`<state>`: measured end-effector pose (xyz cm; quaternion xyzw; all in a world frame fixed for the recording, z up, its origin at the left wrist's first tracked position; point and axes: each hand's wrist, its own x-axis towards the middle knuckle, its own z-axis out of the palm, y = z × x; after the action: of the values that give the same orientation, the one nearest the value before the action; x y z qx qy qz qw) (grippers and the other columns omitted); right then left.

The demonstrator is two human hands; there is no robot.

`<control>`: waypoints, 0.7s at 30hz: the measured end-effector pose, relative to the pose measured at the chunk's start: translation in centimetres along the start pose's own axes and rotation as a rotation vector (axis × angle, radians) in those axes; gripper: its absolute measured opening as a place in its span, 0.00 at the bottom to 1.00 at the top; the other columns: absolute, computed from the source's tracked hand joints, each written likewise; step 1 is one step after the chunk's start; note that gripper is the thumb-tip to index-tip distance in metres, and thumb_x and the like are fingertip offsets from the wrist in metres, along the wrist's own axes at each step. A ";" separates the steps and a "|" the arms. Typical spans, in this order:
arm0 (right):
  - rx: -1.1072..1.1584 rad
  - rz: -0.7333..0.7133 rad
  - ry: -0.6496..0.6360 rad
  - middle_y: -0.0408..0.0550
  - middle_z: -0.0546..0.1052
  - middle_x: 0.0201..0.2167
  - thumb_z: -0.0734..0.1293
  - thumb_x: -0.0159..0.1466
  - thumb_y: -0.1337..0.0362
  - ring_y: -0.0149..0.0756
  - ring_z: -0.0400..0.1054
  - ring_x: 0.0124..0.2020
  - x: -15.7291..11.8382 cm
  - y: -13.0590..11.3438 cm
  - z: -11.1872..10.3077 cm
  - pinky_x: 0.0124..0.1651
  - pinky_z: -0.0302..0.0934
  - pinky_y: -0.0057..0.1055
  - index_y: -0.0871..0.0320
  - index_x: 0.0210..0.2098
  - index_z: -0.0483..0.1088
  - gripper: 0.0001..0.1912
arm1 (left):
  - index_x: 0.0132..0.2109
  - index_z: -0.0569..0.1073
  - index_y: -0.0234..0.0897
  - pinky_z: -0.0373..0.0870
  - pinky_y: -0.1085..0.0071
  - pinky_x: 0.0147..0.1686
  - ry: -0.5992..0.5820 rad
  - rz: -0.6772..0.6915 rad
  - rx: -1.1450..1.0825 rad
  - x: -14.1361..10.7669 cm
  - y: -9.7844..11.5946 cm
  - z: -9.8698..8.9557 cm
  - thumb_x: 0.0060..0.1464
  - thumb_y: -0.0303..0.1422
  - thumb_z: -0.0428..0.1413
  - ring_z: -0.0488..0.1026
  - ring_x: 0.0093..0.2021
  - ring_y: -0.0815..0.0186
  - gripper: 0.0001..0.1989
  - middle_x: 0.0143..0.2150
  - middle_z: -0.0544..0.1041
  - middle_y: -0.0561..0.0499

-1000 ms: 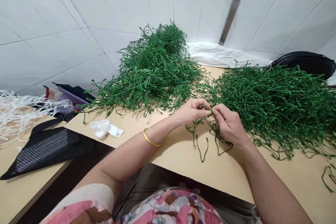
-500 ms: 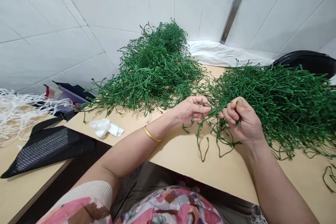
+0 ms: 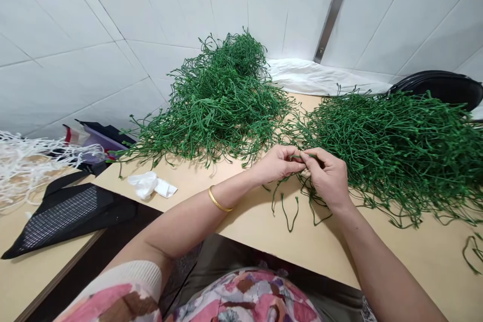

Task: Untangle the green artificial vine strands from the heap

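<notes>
My left hand (image 3: 284,163) pinches a thin green cord near the middle of the table, its fingertips touching those of my right hand. Fingers curled, my right hand (image 3: 327,173) closes on the same green cord from the other side. Below the hands, a few loose green cords (image 3: 290,216) lie on the wood-coloured table (image 3: 256,221). A tall heap of green cords (image 3: 226,95) rises behind my left hand. Another wide heap of green cords (image 3: 407,146) spreads beyond and to the right of my right hand.
Crumpled white tissue (image 3: 148,184) lies left of my forearm. White cords (image 3: 33,161) and a black mesh bag (image 3: 62,216) are on a surface at far left. A black case (image 3: 437,88) and white cloth (image 3: 320,76) sit along the tiled wall.
My right hand has moved left and now meets my left hand, which has barely moved. The gap between them has closed.
</notes>
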<state>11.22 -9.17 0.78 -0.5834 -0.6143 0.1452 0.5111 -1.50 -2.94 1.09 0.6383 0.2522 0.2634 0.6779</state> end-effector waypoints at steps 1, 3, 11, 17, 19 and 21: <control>-0.035 -0.036 0.018 0.44 0.73 0.26 0.61 0.59 0.64 0.30 0.64 0.27 0.0 0.0 0.0 0.32 0.56 0.28 0.58 0.30 0.72 0.09 | 0.30 0.68 0.31 0.46 0.78 0.16 0.005 -0.002 0.020 0.0 0.0 0.1 0.43 0.32 0.58 0.52 0.15 0.79 0.08 0.16 0.61 0.60; -0.081 -0.069 0.008 0.45 0.74 0.28 0.61 0.60 0.64 0.30 0.64 0.28 0.0 0.0 -0.1 0.32 0.57 0.28 0.58 0.31 0.72 0.08 | 0.28 0.67 0.31 0.46 0.78 0.16 0.044 0.021 0.036 0.0 -0.1 0.1 0.42 0.32 0.58 0.52 0.15 0.79 0.08 0.15 0.60 0.60; -0.050 -0.044 -0.001 0.43 0.71 0.27 0.65 0.57 0.62 0.28 0.62 0.25 0.2 0.3 -0.1 0.29 0.57 0.28 0.58 0.35 0.73 0.09 | 0.26 0.72 0.29 0.46 0.77 0.19 0.079 0.099 -0.004 0.1 0.0 -0.4 0.41 0.33 0.59 0.52 0.18 0.79 0.09 0.16 0.61 0.58; -0.006 -0.049 0.110 0.43 0.68 0.26 0.63 0.59 0.65 0.29 0.60 0.28 0.1 0.3 0.0 0.31 0.55 0.27 0.59 0.28 0.69 0.06 | 0.30 0.73 0.28 0.53 0.76 0.20 0.043 0.112 0.069 0.1 -0.1 -0.2 0.41 0.31 0.59 0.56 0.19 0.77 0.08 0.19 0.66 0.56; 0.067 0.033 0.115 0.42 0.66 0.27 0.63 0.59 0.63 0.27 0.58 0.27 0.1 0.3 0.1 0.30 0.53 0.27 0.58 0.28 0.68 0.06 | 0.33 0.73 0.28 0.52 0.76 0.20 0.044 0.088 0.098 0.0 -0.1 0.0 0.43 0.31 0.57 0.55 0.18 0.78 0.09 0.20 0.65 0.56; 0.246 0.127 0.058 0.41 0.66 0.27 0.63 0.59 0.61 0.25 0.54 0.24 0.2 0.1 0.2 0.27 0.50 0.25 0.58 0.29 0.67 0.07 | 0.34 0.73 0.28 0.51 0.76 0.20 0.033 0.101 0.147 0.0 0.0 0.0 0.46 0.31 0.55 0.54 0.19 0.78 0.09 0.20 0.65 0.56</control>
<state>11.19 -8.93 0.69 -0.5580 -0.5387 0.2344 0.5861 -1.49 -2.99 1.10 0.6938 0.2494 0.2883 0.6110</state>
